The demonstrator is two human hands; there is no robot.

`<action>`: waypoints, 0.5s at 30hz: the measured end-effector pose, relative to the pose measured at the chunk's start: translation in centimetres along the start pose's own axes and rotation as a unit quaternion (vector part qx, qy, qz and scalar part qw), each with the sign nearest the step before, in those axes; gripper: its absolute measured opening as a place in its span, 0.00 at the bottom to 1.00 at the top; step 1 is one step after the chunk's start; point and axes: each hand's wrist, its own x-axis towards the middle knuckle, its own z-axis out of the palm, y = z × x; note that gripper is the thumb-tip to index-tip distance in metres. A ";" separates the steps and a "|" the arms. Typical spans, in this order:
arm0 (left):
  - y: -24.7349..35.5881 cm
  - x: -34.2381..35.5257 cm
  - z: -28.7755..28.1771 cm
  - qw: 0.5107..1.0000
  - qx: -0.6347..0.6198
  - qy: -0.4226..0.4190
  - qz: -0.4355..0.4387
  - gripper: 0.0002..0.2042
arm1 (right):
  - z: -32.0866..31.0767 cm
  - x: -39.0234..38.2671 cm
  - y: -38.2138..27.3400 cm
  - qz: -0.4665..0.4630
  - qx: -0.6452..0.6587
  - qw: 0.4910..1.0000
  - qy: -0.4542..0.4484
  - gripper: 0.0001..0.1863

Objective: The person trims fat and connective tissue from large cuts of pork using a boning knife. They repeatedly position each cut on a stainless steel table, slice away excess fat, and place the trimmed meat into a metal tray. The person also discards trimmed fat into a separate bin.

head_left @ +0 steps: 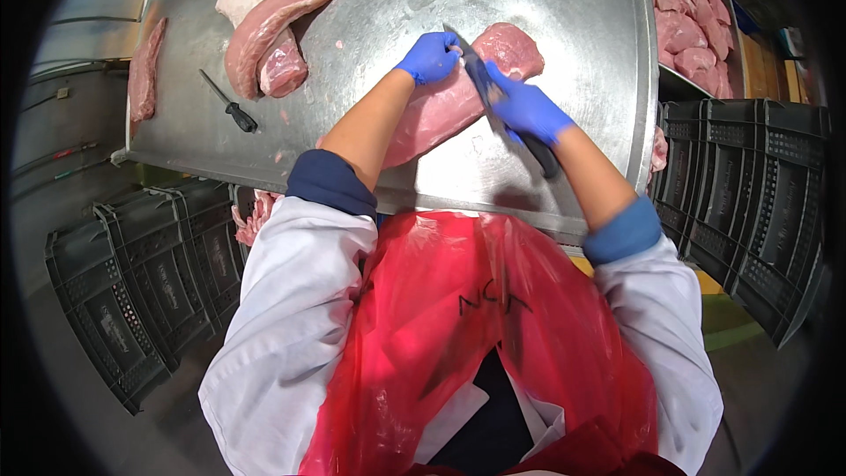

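Observation:
A long pink pork loin [423, 128] lies slantwise on the metal table in front of me. My left hand [429, 58], in a blue glove, is closed at its upper edge, pinching a small pale bit of fat or membrane [456, 50]. In my blue-gloved right hand [531, 113] is a knife [477, 73], its dark handle showing below the fist. The blade lies across the loin, its tip close to my left fingers. How deep the edge sits in the meat is hidden.
Several more loins [273, 31] and a sharpening steel [238, 115] lie on the table [352, 26] at left. A metal bin of meat pieces [692, 31] stands at the right. Black crates [150, 291] are stacked at left and more crates [740, 203] at right. Trimmings [257, 216] show beneath the near edge.

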 end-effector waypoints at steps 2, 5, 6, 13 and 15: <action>-0.2 -0.8 -0.6 0.999 -0.044 0.003 -0.019 0.09 | -2.6 -5.7 -2.8 0.057 0.117 0.985 -0.113 0.36; 2.2 -0.8 -1.4 0.996 -0.073 -0.044 -0.029 0.09 | -0.1 -1.6 1.2 -0.039 0.009 0.999 0.008 0.38; 2.0 -0.5 -1.5 0.996 -0.065 -0.053 -0.010 0.08 | -0.2 -0.6 0.4 -0.002 0.060 0.998 -0.011 0.38; -0.5 -0.7 -3.4 0.976 -0.194 -0.094 -0.018 0.06 | -0.7 -7.3 -5.1 0.125 0.219 0.957 -0.144 0.41; -1.1 -0.4 -3.8 0.951 -0.267 -0.157 -0.003 0.06 | 0.5 -4.6 -5.0 0.123 0.224 0.961 -0.101 0.41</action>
